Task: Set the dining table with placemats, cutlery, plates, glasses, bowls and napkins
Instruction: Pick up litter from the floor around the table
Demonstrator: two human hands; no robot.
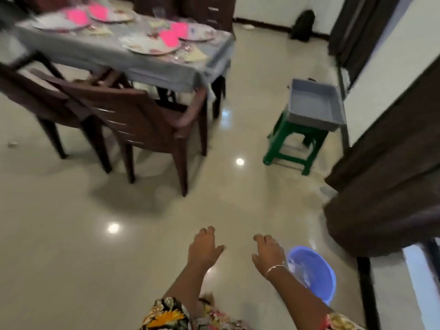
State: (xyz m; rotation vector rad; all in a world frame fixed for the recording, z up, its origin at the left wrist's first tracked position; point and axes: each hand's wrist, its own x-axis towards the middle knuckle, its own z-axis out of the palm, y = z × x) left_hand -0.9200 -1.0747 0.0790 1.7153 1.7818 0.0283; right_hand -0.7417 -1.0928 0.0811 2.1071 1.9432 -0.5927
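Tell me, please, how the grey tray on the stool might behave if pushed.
The tray looks like thin plastic, so probably light. It overhangs the narrower stool, so a push could well tip or slide it off.

Grey-blue cloth-covered tabletop, upper left of the view, motion-blurred. Four round pale plates with patterned rims lie flat on it, two towards the left end and two towards the right. A bright pink folded napkin rests on each plate. Pale yellowish flat pieces lie beside the plates; placemat or paper cannot be told. A clear glass stands upright near the far edge.
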